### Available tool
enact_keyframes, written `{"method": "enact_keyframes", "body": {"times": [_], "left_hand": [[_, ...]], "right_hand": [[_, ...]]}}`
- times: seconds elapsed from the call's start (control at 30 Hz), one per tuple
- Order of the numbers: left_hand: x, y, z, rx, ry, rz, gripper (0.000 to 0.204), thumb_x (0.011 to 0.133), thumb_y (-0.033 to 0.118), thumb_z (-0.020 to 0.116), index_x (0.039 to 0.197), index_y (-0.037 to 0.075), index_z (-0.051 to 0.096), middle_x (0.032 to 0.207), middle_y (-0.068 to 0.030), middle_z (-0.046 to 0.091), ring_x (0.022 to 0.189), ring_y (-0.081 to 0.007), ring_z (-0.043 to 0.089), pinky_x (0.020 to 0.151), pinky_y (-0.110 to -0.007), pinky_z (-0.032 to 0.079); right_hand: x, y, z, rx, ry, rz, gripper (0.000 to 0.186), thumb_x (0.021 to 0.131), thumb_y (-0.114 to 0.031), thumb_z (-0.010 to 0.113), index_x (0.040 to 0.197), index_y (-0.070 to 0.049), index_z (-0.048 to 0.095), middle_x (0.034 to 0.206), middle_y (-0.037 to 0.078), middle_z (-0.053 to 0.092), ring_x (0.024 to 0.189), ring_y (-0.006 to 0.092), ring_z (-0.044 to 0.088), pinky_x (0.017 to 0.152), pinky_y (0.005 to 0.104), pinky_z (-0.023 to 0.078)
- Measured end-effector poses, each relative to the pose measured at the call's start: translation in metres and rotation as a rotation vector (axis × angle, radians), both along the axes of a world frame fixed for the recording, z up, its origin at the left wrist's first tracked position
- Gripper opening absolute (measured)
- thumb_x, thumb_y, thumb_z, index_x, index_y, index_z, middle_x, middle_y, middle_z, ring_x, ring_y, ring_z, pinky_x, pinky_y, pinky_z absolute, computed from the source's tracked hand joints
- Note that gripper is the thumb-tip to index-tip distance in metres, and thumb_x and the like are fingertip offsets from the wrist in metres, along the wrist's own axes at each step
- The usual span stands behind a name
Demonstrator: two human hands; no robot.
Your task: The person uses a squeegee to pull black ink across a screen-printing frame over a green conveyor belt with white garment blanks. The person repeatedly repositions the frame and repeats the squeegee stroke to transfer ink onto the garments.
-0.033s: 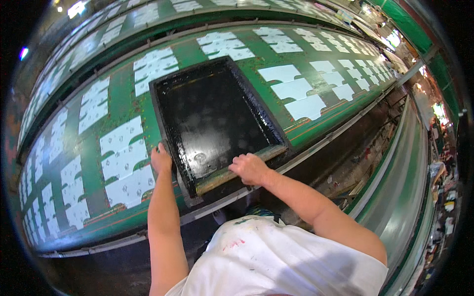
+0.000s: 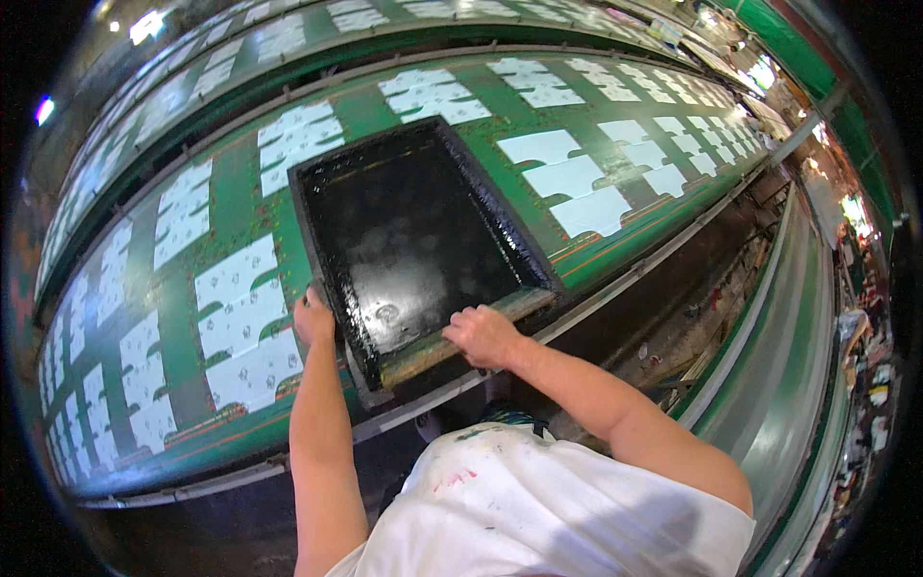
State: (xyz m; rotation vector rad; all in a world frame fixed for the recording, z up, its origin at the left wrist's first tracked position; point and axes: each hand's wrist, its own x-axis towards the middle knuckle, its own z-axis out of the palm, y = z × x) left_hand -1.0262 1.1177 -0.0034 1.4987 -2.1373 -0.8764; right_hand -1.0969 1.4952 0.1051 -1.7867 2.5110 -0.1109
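A dark rectangular printing screen frame [image 2: 494, 200], coated with glossy black ink, lies tilted across the green print table [image 2: 236, 178]. My left hand [image 2: 314, 316] is closed on the left side of its frame, close to the near corner. Across the near end of the screen lies a long wooden squeegee [image 2: 417, 361]. My right hand [image 2: 481, 335] is wrapped round the squeegee's middle; the fingertips are partly hidden. Left of the screen, white fabric pieces [image 2: 252, 370] carry small dark prints. To its right, white pieces [image 2: 558, 176] look plain.
A metal rail [image 2: 654, 264] runs along the table's near edge, just before my body. Another long table [image 2: 769, 423] stands behind at right. Farther tables with white pieces [image 2: 279, 40] lie beyond. Assorted clutter [image 2: 870, 385] lines the far right.
My right hand sits very slightly lower and farther left on the squeegee. The whole view has shifted a little; both hands keep their holds.
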Motion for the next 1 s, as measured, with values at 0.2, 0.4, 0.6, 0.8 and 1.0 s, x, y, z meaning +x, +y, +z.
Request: {"method": "enact_keyframes", "body": {"times": [0.2, 0.4, 0.6, 0.8, 1.0], "left_hand": [[0.007, 0.04, 0.0, -0.078, 0.09, 0.092, 0.059, 0.095, 0.051, 0.082, 0.128, 0.003, 0.078, 0.122, -0.0218, 0.081, 0.114, -0.0451, 0.076, 0.101, -0.053, 0.057], [0.011, 0.041, 0.003, -0.15, 0.104, 0.006, 0.049, 0.087, 0.029, 0.09, 0.124, 0.0, 0.077, 0.116, -0.0197, 0.082, 0.104, -0.0393, 0.077, 0.098, -0.047, 0.057], [0.01, 0.032, -0.007, -0.21, 0.019, 0.063, 0.051, 0.084, 0.022, 0.092, 0.123, -0.006, 0.075, 0.109, -0.0215, 0.081, 0.096, -0.037, 0.077, 0.09, -0.047, 0.058], [0.01, 0.025, -0.009, -0.1, 0.166, 0.043, 0.052, 0.086, 0.015, 0.09, 0.127, -0.012, 0.072, 0.11, -0.0238, 0.08, 0.094, -0.0382, 0.075, 0.089, -0.045, 0.058], [0.013, 0.014, -0.017, -0.091, 0.109, 0.061, 0.06, 0.086, 0.017, 0.091, 0.133, -0.013, 0.07, 0.118, -0.0246, 0.078, 0.104, -0.0383, 0.074, 0.097, -0.045, 0.057]], "right_hand": [[0.015, 0.029, -0.015, -0.139, -0.12, 0.045, 0.066, 0.073, -0.045, 0.096, 0.123, -0.007, 0.074, 0.116, 0.012, 0.067, 0.114, 0.0334, 0.066, 0.097, 0.047, 0.055], [0.0, 0.092, -0.016, -0.363, -0.33, 0.219, 0.063, 0.082, -0.04, 0.091, 0.131, -0.005, 0.072, 0.134, 0.016, 0.068, 0.128, 0.036, 0.065, 0.108, 0.0491, 0.053], [-0.084, 0.214, -0.028, -0.607, -0.242, -0.195, 0.037, 0.084, -0.005, 0.075, 0.121, -0.004, 0.077, 0.123, 0.016, 0.075, 0.124, 0.0367, 0.068, 0.109, 0.0483, 0.056], [-0.141, 0.266, -0.031, -0.631, -0.332, -0.563, 0.044, 0.084, 0.003, 0.065, 0.128, -0.001, 0.073, 0.125, 0.02, 0.071, 0.123, 0.0408, 0.066, 0.11, 0.0477, 0.055], [-0.165, 0.217, -0.059, -0.524, -0.453, -0.652, 0.041, 0.093, -0.017, 0.079, 0.128, 0.003, 0.071, 0.125, 0.022, 0.069, 0.123, 0.0428, 0.066, 0.108, 0.0484, 0.055]]}}
